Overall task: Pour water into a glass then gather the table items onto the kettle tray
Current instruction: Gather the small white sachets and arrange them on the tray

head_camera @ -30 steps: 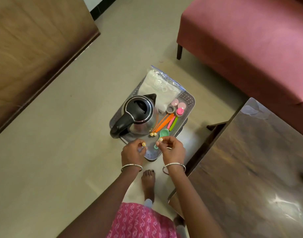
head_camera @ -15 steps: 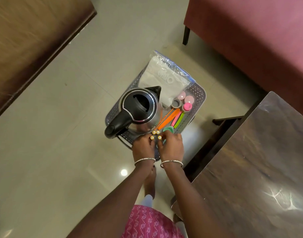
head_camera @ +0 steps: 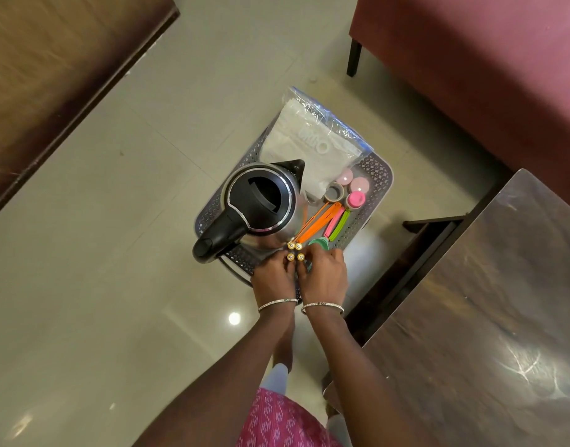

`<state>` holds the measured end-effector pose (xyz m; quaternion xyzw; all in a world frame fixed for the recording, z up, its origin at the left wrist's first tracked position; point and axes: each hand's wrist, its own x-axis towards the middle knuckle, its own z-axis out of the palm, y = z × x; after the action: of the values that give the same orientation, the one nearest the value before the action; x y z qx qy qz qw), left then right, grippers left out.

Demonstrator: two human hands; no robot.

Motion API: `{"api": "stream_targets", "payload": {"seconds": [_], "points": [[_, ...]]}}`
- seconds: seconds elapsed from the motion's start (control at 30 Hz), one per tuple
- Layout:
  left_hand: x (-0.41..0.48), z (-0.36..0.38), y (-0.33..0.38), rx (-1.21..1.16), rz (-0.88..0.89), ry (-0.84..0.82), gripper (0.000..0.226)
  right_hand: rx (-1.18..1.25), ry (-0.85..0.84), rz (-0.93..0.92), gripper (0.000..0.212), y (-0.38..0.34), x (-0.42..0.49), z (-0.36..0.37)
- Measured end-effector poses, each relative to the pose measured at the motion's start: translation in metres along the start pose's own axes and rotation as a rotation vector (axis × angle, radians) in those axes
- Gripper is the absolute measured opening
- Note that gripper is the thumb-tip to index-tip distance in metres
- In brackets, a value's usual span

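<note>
**Gathering step: batteries going onto the kettle tray**

We are logging the gathering half of the task. No glass is showing, so we are not judging the pour.

The kettle tray [head_camera: 379,175] is sitting low over the floor tiles, just beside the dark counter [head_camera: 490,317]. It is carrying the kettle [head_camera: 261,201] on its left half and a clear plastic bag [head_camera: 309,140] at the far end. A tape roll [head_camera: 334,192], pink caps [head_camera: 356,199] and coloured clips [head_camera: 322,221] are lying on the right.

Four batteries [head_camera: 299,246] are standing upright in a tight square at the near edge, just beside the kettle's base. The far pair is standing free. The left hand [head_camera: 272,279] is pinching the near-left battery with curled fingertips. The right hand [head_camera: 325,272] is pinching the near-right one the same way and is covering part of a teal spoon [head_camera: 317,242].

Pose: both arms are reaching forward and down, with the wrists side by side and nearly touching. The backs of the hands are facing the camera.

Judgement: we are reading this as the near pair being set down. The next move is calling for a soft release and a straight lift, since upright batteries will likely tip at a nudge. We cannot tell whether more items are waiting on the counter.
</note>
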<state>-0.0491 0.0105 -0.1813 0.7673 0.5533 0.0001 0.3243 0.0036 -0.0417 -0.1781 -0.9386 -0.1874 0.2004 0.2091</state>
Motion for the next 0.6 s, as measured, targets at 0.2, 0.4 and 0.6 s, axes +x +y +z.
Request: {"api": "stream_targets", "payload": {"seconds": [0.2,0.4,0.6], "points": [[0.0011,0.0017,-0.0019,-0.042,-0.061,-0.035,0.016,-0.005,-0.066,0.017,0.019,0.0011,0.0025,0.0020],[0.0021,0.0027,-0.0037,-0.075,-0.104,-0.056,0.017,0.024,-0.094,0.044,0.033,-0.0020,0.0007,-0.0013],[0.0034,0.0044,-0.0031,-0.110,-0.112,-0.063,0.026,-0.063,-0.099,-0.021,0.038,-0.0022,0.0057,-0.0029]]}}
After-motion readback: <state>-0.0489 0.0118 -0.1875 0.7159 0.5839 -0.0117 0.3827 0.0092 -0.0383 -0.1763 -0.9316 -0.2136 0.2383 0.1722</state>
